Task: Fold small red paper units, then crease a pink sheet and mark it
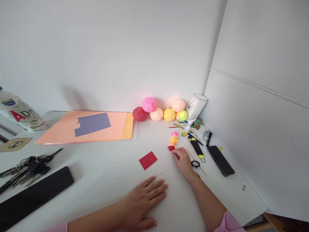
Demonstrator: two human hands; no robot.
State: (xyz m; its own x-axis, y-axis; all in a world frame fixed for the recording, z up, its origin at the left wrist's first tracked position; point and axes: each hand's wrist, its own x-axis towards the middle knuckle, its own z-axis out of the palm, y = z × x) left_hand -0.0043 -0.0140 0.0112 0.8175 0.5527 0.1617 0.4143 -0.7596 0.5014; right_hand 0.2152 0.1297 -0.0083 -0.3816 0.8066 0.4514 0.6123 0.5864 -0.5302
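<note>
My left hand [146, 199] lies flat on the white table, palm down and fingers stretched, holding nothing. Just beyond its fingertips is a red paper rectangle [148, 160]. The fingers of my right hand [181, 160] are pinched together at the edge of a small red paper piece [171, 148]. That piece sits at the near end of a row of small folded paper pieces [173, 140] in orange, yellow and pink. Beside my right hand, partly hidden by it, are scissors with black handles [195, 164].
Faceted paper balls [156, 114] stand against the back wall. To the right lie a glue bottle [186, 129], a utility knife [197, 148] and a black phone [220, 160]. Coloured sheets [60, 129], keys [31, 167], a black slab [36, 199] and a white bottle [20, 111] occupy the left.
</note>
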